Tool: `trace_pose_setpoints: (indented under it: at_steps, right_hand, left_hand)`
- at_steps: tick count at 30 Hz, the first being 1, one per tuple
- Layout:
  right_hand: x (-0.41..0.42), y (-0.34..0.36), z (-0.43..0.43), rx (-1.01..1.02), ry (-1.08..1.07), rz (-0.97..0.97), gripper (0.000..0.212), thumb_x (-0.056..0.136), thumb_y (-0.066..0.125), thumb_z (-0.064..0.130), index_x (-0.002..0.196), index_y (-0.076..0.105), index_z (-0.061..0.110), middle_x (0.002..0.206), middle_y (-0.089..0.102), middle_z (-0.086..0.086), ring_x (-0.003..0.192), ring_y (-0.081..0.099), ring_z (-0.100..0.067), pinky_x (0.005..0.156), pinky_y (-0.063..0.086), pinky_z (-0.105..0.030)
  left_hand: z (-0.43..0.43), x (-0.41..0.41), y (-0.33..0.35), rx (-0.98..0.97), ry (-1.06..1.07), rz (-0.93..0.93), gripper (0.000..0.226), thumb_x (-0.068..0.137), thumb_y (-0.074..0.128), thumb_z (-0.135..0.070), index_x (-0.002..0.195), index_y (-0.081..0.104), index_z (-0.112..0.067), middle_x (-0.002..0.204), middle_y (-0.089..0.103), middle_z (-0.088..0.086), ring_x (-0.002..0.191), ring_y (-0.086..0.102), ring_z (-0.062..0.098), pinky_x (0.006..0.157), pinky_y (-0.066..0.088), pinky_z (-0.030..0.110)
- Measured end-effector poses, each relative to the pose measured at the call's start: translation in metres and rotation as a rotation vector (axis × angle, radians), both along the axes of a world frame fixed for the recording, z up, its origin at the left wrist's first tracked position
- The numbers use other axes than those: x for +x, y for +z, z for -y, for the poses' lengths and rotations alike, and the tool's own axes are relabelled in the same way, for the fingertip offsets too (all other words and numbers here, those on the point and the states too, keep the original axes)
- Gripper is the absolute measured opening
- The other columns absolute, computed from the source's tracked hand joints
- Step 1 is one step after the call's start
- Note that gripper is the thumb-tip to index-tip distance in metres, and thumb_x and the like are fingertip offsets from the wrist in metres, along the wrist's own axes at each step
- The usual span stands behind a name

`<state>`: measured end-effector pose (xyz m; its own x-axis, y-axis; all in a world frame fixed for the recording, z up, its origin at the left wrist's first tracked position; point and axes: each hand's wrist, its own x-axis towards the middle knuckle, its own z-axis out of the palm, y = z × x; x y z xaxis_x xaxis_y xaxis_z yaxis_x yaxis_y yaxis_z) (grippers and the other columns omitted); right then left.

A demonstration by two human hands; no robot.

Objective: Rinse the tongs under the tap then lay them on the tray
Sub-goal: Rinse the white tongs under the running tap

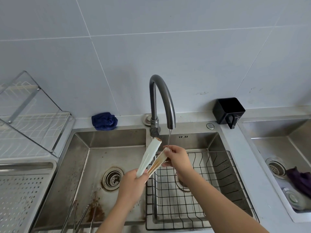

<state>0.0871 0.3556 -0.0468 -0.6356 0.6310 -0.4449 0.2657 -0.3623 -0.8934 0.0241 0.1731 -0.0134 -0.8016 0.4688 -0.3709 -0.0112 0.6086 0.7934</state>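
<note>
Set into a pale table [235, 148] is a steel sink [94, 158], with a perforated tray [25, 187] at the near left. White tongs [149, 158] are gripped at the hinge end by the left hand [133, 182]; one stained tip is pinched by the right hand [178, 157] under a thin stream from the tap [161, 98]

tongs [149, 158] hinge: hidden in left hand [131, 184] | metal utensils [82, 217]: cut off by bottom edge

Three basins [94, 158] [193, 140] [276, 130], two cloths [104, 121] [301, 180], two hands [133, 184] [178, 157], one tap [161, 91].
</note>
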Motion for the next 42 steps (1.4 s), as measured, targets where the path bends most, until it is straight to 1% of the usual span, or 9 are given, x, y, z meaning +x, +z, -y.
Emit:
trace_pose_setpoints:
  at_steps: [3,11,16,21,26,30,35,38,42]
  right_hand:
    - [0.001,-0.002,0.005,0.066,0.098,0.073,0.049,0.08,0.07,-0.006,0.125,0.058,0.009,0.106,0.068,-0.02,0.08,0.078,-0.033,0.06,0.064,-0.036]
    - [0.0,0.002,-0.003,-0.102,0.011,0.002,0.027,0.104,0.044,0.004,0.111,0.069,0.0,0.094,0.074,-0.026,0.075,0.078,-0.035,0.063,0.065,-0.04]
    - [-0.001,0.003,0.007,-0.164,-0.005,-0.104,0.022,0.099,0.048,-0.006,0.106,0.069,-0.003,0.09,0.076,-0.02,0.081,0.077,-0.031,0.072,0.066,-0.042]
    - [-0.012,0.005,0.018,-0.11,-0.151,-0.038,0.023,0.103,0.049,0.004,0.098,0.067,-0.009,0.087,0.077,-0.027,0.077,0.078,-0.037,0.06,0.062,-0.036]
    - [-0.013,0.004,0.017,-0.131,-0.033,-0.05,0.021,0.101,0.053,0.002,0.098,0.07,-0.009,0.091,0.072,-0.033,0.081,0.072,-0.038,0.067,0.061,-0.039]
    - [-0.009,0.007,0.012,-0.164,-0.023,-0.081,0.021,0.099,0.057,0.003,0.085,0.072,0.001,0.07,0.067,-0.014,0.061,0.064,-0.024,0.051,0.05,-0.027]
    - [0.0,0.002,0.007,-0.186,-0.081,-0.169,0.008,0.095,0.069,0.005,0.095,0.071,-0.002,0.091,0.067,-0.027,0.083,0.064,-0.039,0.084,0.056,-0.058]
    - [0.004,0.0,0.006,-0.159,-0.106,-0.188,0.019,0.1,0.065,0.015,0.099,0.074,-0.002,0.091,0.069,-0.028,0.083,0.064,-0.038,0.087,0.053,-0.055]
    - [0.009,0.004,-0.003,-0.229,-0.025,-0.209,0.02,0.098,0.056,-0.007,0.111,0.07,-0.004,0.108,0.071,-0.033,0.093,0.069,-0.039,0.096,0.056,-0.052]
  left_hand:
    - [-0.004,-0.002,0.001,-0.015,-0.008,0.004,0.032,0.094,0.062,-0.031,0.075,0.067,-0.006,0.051,0.052,-0.004,0.046,0.042,0.01,0.054,0.034,0.03]
    - [-0.003,-0.006,0.011,-0.015,-0.017,-0.027,0.03,0.081,0.059,-0.036,0.086,0.073,-0.011,0.06,0.056,-0.001,0.057,0.049,0.017,0.058,0.036,0.033]
    - [0.001,-0.007,0.004,-0.108,-0.093,-0.22,0.024,0.087,0.06,-0.019,0.064,0.055,-0.022,0.057,0.047,-0.006,0.051,0.041,0.013,0.052,0.031,0.032]
    - [0.004,0.0,0.005,-0.143,-0.106,-0.418,0.028,0.09,0.058,-0.023,0.112,0.074,-0.032,0.088,0.059,-0.015,0.073,0.057,0.008,0.058,0.038,0.025]
    - [0.019,-0.004,-0.001,-0.127,-0.155,-0.529,0.035,0.087,0.062,-0.021,0.119,0.073,-0.028,0.088,0.056,-0.019,0.071,0.054,0.009,0.056,0.034,0.018]
    - [0.023,-0.002,-0.006,-0.119,-0.243,-0.6,0.043,0.08,0.061,-0.021,0.122,0.071,-0.018,0.095,0.061,-0.013,0.076,0.051,0.006,0.057,0.032,0.012]
    - [0.024,-0.005,-0.013,-0.099,-0.377,-0.601,0.054,0.083,0.07,-0.009,0.137,0.062,-0.013,0.113,0.062,-0.006,0.095,0.055,0.009,0.078,0.045,0.022]
    - [0.019,-0.004,-0.014,-0.062,-0.421,-0.614,0.06,0.082,0.071,-0.006,0.14,0.059,-0.014,0.119,0.063,-0.001,0.101,0.06,0.016,0.084,0.054,0.033]
    - [0.016,-0.007,-0.02,-0.054,-0.473,-0.641,0.068,0.078,0.073,-0.002,0.143,0.056,-0.017,0.121,0.062,-0.003,0.104,0.059,0.017,0.084,0.055,0.035]
